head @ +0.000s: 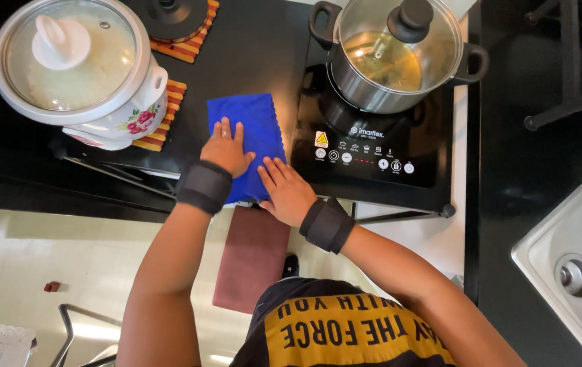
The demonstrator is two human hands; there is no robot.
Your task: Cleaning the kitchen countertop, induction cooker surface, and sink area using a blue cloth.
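Cloth: a blue cloth [247, 136] lies flat on the black counter [250, 54], its near end at the counter's front edge.
Cloth edges: right edge scalloped and just beside the left side of the black induction cooker [372, 153]; left edge near the striped mat [169, 112] at 9 o'clock.
Open room: a bare strip of counter runs from the cloth toward 12 o'clock; little room at 3 o'clock, where the cooker stands; at 6 o'clock the counter ends and the floor shows below.
Left hand: the left hand [226, 151] lies palm down on the cloth's left half, fingers straight, close together, pointing to 12 o'clock, pinching nothing.
Right hand: the right hand [287, 190] lies palm down on the cloth's near right corner, fingers slightly spread, pointing to about 11 o'clock, pinching nothing.
Arms: both forearms reach up from 6 o'clock, each wrist wrapped in a dark band [203, 187].
At 10 o'clock: a white rice cooker [77, 68] with a glass lid, on the striped mat.
At 1 o'clock: a steel pot [396, 54] with a glass lid, on the cooker.
At 4 o'clock: a steel sink [576, 265], well apart from the hands.
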